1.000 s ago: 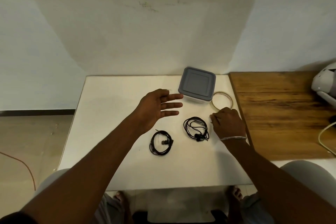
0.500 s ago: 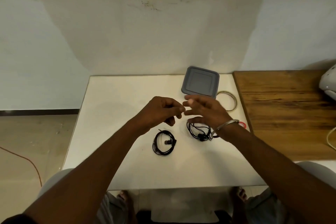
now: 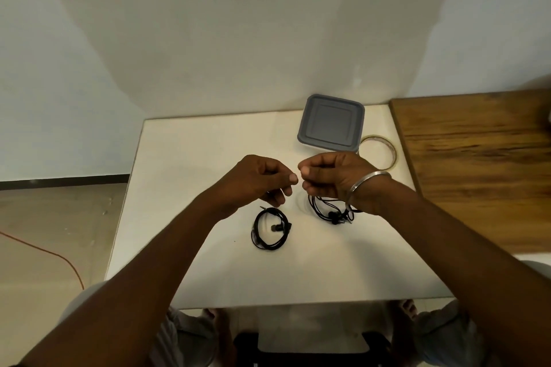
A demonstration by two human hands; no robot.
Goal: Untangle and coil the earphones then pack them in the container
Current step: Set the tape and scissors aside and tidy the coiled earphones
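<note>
A white table [image 3: 179, 158] fills the middle of the view, and everything else is placed from it. Against its right edge stands a wooden table [image 3: 477, 164]. At the white table's far right corner sits the grey container [image 3: 331, 122], its lid on, with a roll of clear tape [image 3: 378, 152] touching its right side.

Above the table's centre the person holds both hands raised and close together, thumbs nearly meeting. The left hand [image 3: 259, 182] is curled with thumb and forefinger pinched together; the right hand [image 3: 331, 176], a metal bangle [image 3: 368, 182] on its wrist, is likewise curled and pinched. Whether anything is held between those fingertips cannot be told.

On the table just below the left hand lies one coiled black earphone set [image 3: 269, 229]. A second, looser earphone bundle [image 3: 331, 211] lies beneath the right hand and wrist, partly hidden by them.
</note>
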